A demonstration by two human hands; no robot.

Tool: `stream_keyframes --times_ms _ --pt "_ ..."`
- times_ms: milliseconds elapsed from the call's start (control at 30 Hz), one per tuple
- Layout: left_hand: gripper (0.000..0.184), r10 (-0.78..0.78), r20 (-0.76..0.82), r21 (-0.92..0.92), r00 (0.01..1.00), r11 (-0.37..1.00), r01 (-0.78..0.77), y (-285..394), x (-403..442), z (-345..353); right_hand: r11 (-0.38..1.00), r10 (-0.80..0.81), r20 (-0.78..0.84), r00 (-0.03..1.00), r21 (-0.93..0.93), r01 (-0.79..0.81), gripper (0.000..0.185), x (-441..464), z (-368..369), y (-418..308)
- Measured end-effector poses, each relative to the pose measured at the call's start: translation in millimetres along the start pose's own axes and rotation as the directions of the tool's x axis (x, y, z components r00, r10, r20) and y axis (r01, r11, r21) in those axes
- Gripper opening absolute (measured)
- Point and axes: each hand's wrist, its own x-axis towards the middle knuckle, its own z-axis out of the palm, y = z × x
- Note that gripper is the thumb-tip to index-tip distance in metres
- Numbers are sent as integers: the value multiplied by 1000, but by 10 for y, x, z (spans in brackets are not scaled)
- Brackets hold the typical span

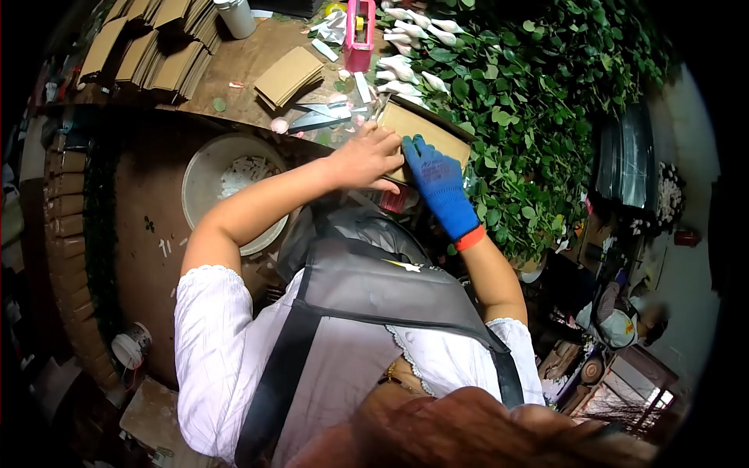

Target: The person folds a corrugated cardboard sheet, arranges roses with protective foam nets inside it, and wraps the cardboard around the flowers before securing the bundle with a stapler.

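A shallow cardboard box (425,129) with a dark rim lies at the table's front edge, below a row of white-wrapped flower heads (399,72). My bare left hand (367,158) rests at the box's left side, its fingers bent over the edge; whether it grips the cardboard is unclear. My right hand (434,173) wears a blue glove and lies over the box's near part, fingers pointing up and left, close to my left fingertips. What is under both palms is hidden.
Stacked cardboard pieces (289,76) and a pink holder (360,35) are on the table. Leafy stems (530,117) spread at the right. A white tub (195,191) stands below the table. Another person (618,321) is at the lower right.
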Motion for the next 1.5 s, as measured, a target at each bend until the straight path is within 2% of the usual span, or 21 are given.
stream_keyframes --times_ms 33,133,200,267,300,400,433,533,567,667,733,800,1000,1033,1167,1267,1300,1400,1433,1467,1500 --pt "33 93 -171 -46 981 994 -102 -92 -70 -5 1000 9 15 1000 -21 -8 46 -24 -9 -36" --pt "34 -144 -336 -162 931 982 93 -447 -531 304 996 36 48 998 -77 -33 51 -42 -6 -112" --pt "49 -391 -438 -76 809 913 400 -694 -678 465 994 47 60 997 -101 -41 52 -35 20 -149" --pt "58 -490 -306 179 816 813 555 -988 -813 592 993 64 80 995 -108 -56 53 -29 33 -175" --pt "50 -483 -225 292 846 795 532 -1087 -852 607 992 74 90 993 -112 -63 53 -31 33 -189" --pt "50 -610 115 276 784 778 564 -1337 -715 639 993 94 134 986 -87 -83 54 -15 -28 -201" --pt "47 -534 10 351 845 794 497 -1457 -771 810 992 97 126 987 -90 -86 54 -23 -21 -205" --pt "49 -599 316 201 736 801 565 -1279 -607 401 992 103 113 988 -85 -94 54 -28 -12 -208" --pt "54 -651 477 15 591 678 735 -1198 -530 241 992 106 119 987 -75 -98 54 -24 -39 -211" --pt "60 -502 620 -413 603 445 795 -999 -499 -73 993 110 125 986 -64 -103 55 -40 -68 -215" --pt "69 -483 530 -556 697 424 715 -860 -508 -130 992 112 135 984 -69 -104 56 -36 -53 -219" --pt "67 -422 485 -486 766 599 637 -818 -432 -215 991 117 153 981 -87 -105 56 -28 -40 -217" --pt "65 -298 666 -426 683 599 678 -863 -221 -492 989 129 166 978 -95 -114 56 -25 -64 -219" --pt "56 -308 612 -402 729 673 621 -847 -200 -442 989 131 168 977 -92 -116 56 -22 -66 -221" --pt "37 -402 552 -74 731 849 523 -812 -102 -416 988 135 181 974 -95 -119 56 -18 -136 -234" --pt "41 -417 587 -88 694 820 566 -836 -130 -394 989 136 196 971 -89 -120 56 -14 -160 -232" --pt "45 -337 629 -319 700 709 629 -884 -202 -367 989 133 206 969 -87 -117 57 -17 -161 -223" --pt "49 -261 582 -602 770 498 624 -957 -414 -376 990 132 162 978 -78 -120 58 -34 -89 -213" --pt "46 -346 657 -462 670 517 721 -958 -466 -403 989 136 168 976 -83 -123 58 -37 -76 -212" --pt "46 -463 590 -263 661 664 700 -838 -464 -560 988 140 173 975 -88 -126 58 -29 -90 -218" --pt "40 -449 442 -105 776 834 542 -779 -551 -546 987 143 179 973 -94 -128 58 -24 -103 -223"
